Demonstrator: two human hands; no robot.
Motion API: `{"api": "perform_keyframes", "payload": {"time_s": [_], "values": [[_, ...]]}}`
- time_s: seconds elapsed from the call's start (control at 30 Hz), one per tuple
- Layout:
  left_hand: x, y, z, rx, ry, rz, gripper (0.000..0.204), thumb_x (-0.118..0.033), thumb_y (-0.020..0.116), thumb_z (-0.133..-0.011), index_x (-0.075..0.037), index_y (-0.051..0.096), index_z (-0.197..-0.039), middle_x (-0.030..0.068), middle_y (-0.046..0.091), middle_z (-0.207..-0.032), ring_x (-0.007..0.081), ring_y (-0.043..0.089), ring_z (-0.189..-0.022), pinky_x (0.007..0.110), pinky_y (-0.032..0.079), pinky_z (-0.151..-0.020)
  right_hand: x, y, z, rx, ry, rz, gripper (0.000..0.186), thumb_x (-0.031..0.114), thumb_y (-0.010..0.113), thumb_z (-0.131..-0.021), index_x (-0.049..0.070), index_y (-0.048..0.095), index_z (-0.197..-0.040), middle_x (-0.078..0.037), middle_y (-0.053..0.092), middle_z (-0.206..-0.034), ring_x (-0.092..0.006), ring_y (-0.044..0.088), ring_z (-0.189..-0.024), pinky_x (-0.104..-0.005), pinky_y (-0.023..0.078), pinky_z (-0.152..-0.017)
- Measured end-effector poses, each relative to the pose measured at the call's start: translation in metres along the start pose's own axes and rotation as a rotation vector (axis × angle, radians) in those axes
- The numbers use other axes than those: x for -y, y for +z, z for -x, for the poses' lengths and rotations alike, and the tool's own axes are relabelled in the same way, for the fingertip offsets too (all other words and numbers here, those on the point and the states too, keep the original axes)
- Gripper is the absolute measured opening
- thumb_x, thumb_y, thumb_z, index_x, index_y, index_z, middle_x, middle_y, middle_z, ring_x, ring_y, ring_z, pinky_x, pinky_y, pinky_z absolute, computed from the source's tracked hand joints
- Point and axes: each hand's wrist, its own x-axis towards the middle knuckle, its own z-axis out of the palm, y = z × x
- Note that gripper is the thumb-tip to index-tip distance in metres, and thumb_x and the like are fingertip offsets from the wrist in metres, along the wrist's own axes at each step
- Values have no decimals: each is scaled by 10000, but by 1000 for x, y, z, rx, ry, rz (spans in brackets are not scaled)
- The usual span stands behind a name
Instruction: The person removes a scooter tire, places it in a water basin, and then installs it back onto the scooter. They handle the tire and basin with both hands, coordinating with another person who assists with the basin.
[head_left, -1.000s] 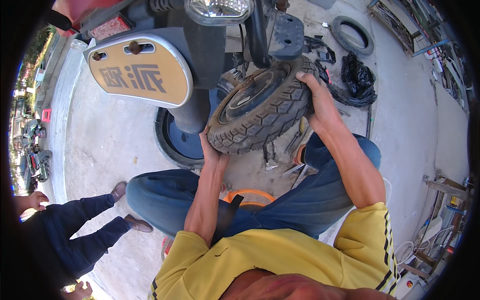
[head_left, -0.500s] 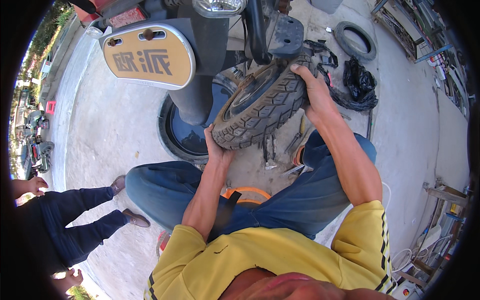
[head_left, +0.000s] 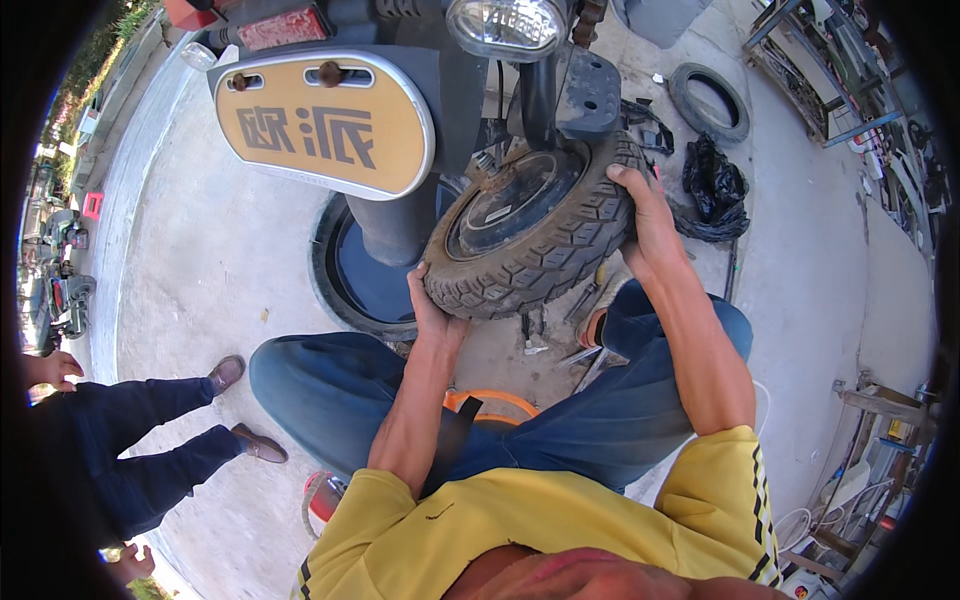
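Between my two hands is a scooter wheel (head_left: 535,255) with a knobbly, dusty tyre. It is tilted, so its dark hub and threaded axle face up and to the left. My left hand (head_left: 437,308) grips the tyre at its lower left, thumb on the sidewall. At the upper right edge my right hand (head_left: 645,212) is closed round the tread; its fingers are partly hidden behind the tyre. Above the wheel stands the scooter's rear end (head_left: 325,122), with a yellow oval plate, a clear lamp and a dark mudguard.
A round black basin of dark water (head_left: 365,275) sits left of the wheel. Tools (head_left: 585,300) lie under it. Black plastic bags (head_left: 713,185) and a loose tyre (head_left: 710,101) are on the right. Another person (head_left: 150,450) stands at the left. Shelving (head_left: 840,70) lines the right side.
The wheel has tipped over, so more of its hub and axle shows. Both hands have kept hold of it. The scooter sits slightly lower and further right in the picture.
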Motion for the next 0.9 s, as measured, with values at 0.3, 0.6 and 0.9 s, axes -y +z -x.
{"api": "perform_keyframes", "payload": {"time_s": [0.3,0.6,0.9], "values": [[-3,9,-14,6,134,-85,664,-478,520,-989,-64,522,-1509,136,607,-1498,327,587,-1359,482,460,-1163,-8,-17,14,73,-76,-57,569,192,725,-921,56,502,-1427,-91,625,-1281,-212,641,-1156,-417,550,-1005],[5,12,-20,-60,18,-102,658,-426,536,-975,-57,494,-1519,162,599,-1486,344,593,-1339,498,465,-1162,-31,-33,-1,-41,-16,-187,542,198,714,-934,49,530,-1421,-102,651,-1263,-212,664,-1126,-397,565,-986],[0,13,-29,-95,70,-129,596,-352,579,-1029,-60,473,-1538,148,573,-1512,338,568,-1373,488,471,-1167,-37,-43,-8,-180,85,-94,519,405,695,-995,36,625,-1353,-102,722,-1250,-227,712,-1050,-390,571,-966]]}}
